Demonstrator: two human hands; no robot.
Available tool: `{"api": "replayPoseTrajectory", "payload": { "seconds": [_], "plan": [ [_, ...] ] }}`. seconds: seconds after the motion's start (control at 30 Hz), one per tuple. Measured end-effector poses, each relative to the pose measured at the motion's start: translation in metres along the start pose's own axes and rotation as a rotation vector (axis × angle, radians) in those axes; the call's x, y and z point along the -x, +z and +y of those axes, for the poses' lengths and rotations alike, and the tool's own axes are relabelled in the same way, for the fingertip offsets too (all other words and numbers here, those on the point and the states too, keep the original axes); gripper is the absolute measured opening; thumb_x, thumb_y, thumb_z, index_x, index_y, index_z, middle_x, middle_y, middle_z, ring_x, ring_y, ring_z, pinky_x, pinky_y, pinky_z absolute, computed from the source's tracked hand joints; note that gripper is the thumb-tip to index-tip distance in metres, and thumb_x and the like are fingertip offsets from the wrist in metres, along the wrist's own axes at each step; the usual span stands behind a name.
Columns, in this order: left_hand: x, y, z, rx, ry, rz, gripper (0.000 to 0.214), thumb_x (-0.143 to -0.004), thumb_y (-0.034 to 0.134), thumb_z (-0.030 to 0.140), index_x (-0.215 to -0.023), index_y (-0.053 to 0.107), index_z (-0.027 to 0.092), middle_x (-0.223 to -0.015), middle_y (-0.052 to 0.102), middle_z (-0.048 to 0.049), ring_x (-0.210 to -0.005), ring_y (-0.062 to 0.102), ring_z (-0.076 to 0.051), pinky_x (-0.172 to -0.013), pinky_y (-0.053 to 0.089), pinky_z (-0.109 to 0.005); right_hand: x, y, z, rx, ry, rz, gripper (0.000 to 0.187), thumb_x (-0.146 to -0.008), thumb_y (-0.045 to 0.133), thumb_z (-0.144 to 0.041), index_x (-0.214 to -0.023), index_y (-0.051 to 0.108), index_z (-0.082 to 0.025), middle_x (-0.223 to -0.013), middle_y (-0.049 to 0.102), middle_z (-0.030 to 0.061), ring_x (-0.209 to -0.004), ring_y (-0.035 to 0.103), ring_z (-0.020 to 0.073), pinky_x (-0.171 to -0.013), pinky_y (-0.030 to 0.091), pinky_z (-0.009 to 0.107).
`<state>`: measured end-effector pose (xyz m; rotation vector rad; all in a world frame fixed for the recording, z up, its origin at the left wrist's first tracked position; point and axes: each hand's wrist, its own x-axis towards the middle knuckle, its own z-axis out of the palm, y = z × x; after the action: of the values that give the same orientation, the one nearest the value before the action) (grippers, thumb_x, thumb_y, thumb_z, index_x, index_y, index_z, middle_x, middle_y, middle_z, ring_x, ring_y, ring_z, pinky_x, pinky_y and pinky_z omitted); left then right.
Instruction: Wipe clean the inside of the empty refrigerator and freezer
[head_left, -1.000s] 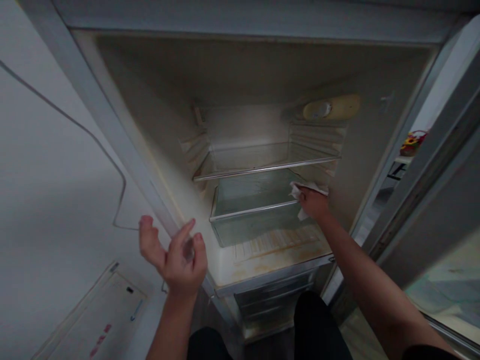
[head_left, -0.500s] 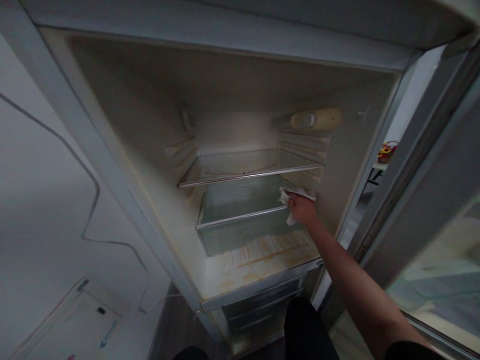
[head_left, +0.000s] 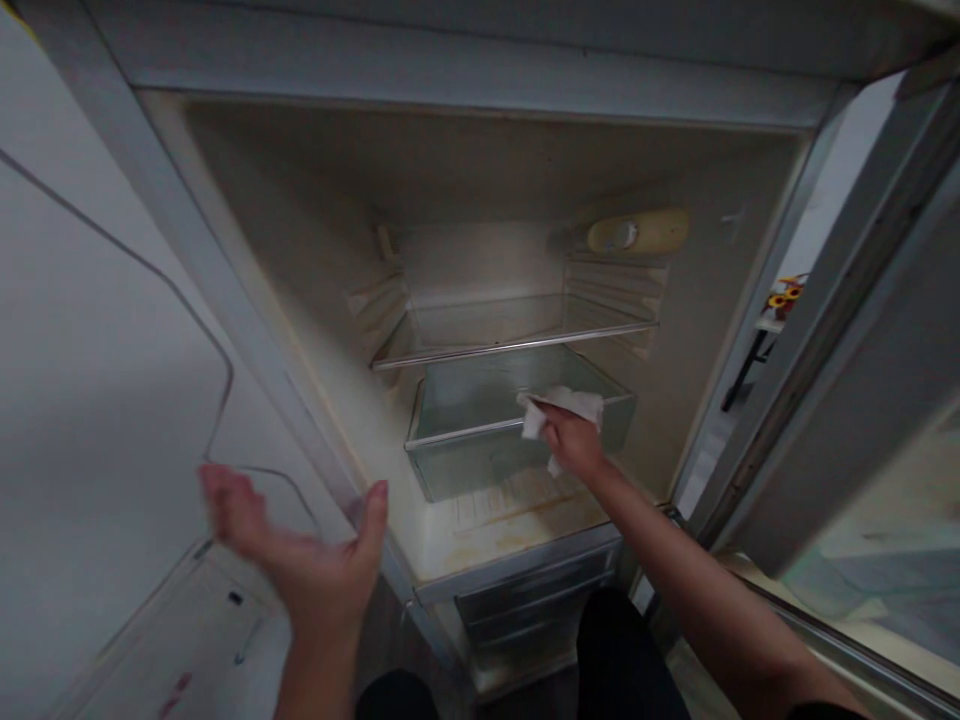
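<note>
My right hand [head_left: 576, 440] grips a crumpled white wipe [head_left: 574, 402] at the front rim of the clear drawer [head_left: 465, 465] inside the fridge. Part of the wipe hangs below my fingers. My left hand [head_left: 315, 560] is raised outside the fridge on the left, thumb and fingers spread, holding nothing. Above the drawer lies a glass shelf [head_left: 487, 325]. Yellow-brown stains mark the fridge floor [head_left: 480, 540] in front of and under the drawer.
The fridge door [head_left: 847, 400] stands open on the right. A rounded light housing [head_left: 641, 232] juts from the inner right wall. Below is a dark-fronted lower compartment [head_left: 536, 610]. A cable [head_left: 172, 285] runs along the left wall, above a white box-like object [head_left: 202, 640].
My right hand has moved left along the drawer's front rim with the wipe. My left hand has come into view at the lower left.
</note>
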<state>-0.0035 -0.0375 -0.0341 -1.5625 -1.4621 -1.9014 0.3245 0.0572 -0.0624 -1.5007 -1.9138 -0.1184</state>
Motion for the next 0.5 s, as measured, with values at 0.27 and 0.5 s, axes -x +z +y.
{"api": "replayPoseTrajectory", "payload": {
  "seconds": [0.27,0.5],
  "plan": [
    [0.034,0.042,-0.037,-0.111,-0.21,-0.043,0.079,-0.076,0.071,0.049,-0.138,0.044,0.008,-0.118,0.064,-0.0204,-0.108,0.067,-0.034,-0.093,0.055,-0.047,0.009,0.067,-0.132,-0.681,-0.334,-0.079,0.052,-0.106,0.026,-0.034,-0.145,0.056,-0.017,-0.145,0.058,0.0089,-0.137,0.052,0.0186,-0.118,0.036,0.033],
    [0.032,0.036,-0.036,-0.14,-0.179,-0.024,0.078,-0.076,0.071,0.052,-0.137,0.046,0.009,-0.112,0.066,-0.0195,-0.1,0.069,-0.033,-0.082,0.058,-0.044,0.02,0.111,-0.2,-1.053,-0.266,-0.212,0.072,-0.105,0.013,-0.062,-0.163,0.017,-0.02,-0.164,0.031,0.007,-0.154,0.023,0.0169,-0.127,0.022,0.037]
  ]
}}
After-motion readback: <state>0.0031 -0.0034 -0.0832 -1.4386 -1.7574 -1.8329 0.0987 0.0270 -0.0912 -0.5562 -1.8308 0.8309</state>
